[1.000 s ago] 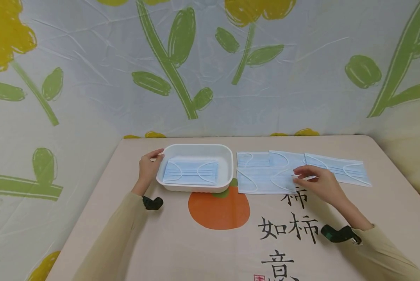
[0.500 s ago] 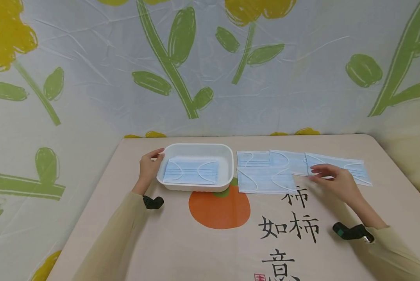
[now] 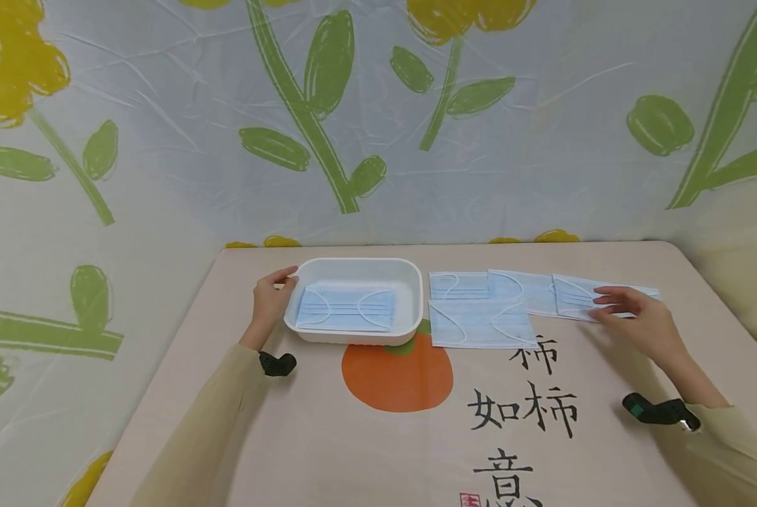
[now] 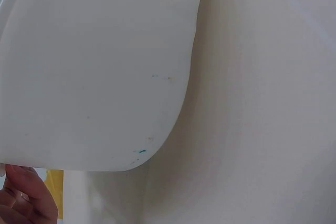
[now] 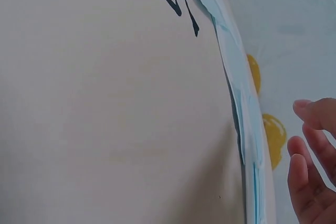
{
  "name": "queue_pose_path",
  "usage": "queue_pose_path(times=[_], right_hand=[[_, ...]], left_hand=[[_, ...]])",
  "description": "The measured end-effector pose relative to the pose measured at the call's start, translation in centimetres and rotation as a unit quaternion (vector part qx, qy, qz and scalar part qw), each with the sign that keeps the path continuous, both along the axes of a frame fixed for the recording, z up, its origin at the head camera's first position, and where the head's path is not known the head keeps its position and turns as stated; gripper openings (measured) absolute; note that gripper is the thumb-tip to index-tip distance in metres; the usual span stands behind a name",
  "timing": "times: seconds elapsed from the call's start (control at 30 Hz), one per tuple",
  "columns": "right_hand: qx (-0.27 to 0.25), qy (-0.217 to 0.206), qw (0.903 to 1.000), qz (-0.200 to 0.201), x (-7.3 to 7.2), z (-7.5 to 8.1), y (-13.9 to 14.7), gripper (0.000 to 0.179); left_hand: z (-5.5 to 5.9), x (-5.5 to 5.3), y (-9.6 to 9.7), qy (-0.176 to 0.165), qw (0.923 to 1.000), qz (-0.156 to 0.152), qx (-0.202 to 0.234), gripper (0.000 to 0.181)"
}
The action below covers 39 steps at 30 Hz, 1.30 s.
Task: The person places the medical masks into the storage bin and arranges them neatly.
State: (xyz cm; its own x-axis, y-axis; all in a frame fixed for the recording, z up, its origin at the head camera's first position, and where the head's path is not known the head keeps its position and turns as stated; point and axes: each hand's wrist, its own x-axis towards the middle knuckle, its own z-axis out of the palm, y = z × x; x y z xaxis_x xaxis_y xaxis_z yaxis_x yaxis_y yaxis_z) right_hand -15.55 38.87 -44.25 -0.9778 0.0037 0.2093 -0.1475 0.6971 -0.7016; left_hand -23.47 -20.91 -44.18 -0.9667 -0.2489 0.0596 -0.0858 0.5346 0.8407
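Note:
My left hand (image 3: 269,304) holds the left rim of a white plastic tray (image 3: 410,282), thumb and fingers at its edge. The left wrist view shows the tray's outer wall (image 4: 100,77) close up, fingers at lower left. Inside the tray lies a light blue face mask (image 3: 346,310), ear loops up. Several more masks (image 3: 479,327) lie overlapping on the table to its right. Over the rightmost mask (image 3: 571,292) hovers my right hand (image 3: 651,327), fingers apart and nothing between them, covering part of it. In the right wrist view those masks (image 5: 239,77) appear nearly edge-on.
A pale tablecloth (image 3: 353,451) with an orange persimmon print (image 3: 397,380) and black characters covers the table. Behind stands a flower-patterned curtain (image 3: 479,183). Each wrist carries a small black device, like the right one (image 3: 660,410).
My right hand has moved rightward from the front mask to above the rightmost mask, holding nothing. The left hand and the tray have stayed in place.

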Motion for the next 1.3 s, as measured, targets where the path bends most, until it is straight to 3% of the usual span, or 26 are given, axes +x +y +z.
queue_pose_path(times=[0.7,1.0,1.3], right_hand=[[0.017,0.016,0.9991,-0.036,-0.4,0.6,4.6,0.04],[0.05,0.002,0.9962,-0.071,-1.6,0.5,5.7,0.048],[0.037,-0.002,0.9975,-0.06,-2.7,-0.2,7.3,0.045]], left_hand=[[-0.1,-0.2,0.2,0.002,1.0,-0.004,-0.004,0.031],[0.0,-0.1,0.1,0.002,1.0,-0.007,-0.002,0.031],[-0.2,-0.1,-0.1,-0.001,1.0,-0.001,-0.003,0.031]])
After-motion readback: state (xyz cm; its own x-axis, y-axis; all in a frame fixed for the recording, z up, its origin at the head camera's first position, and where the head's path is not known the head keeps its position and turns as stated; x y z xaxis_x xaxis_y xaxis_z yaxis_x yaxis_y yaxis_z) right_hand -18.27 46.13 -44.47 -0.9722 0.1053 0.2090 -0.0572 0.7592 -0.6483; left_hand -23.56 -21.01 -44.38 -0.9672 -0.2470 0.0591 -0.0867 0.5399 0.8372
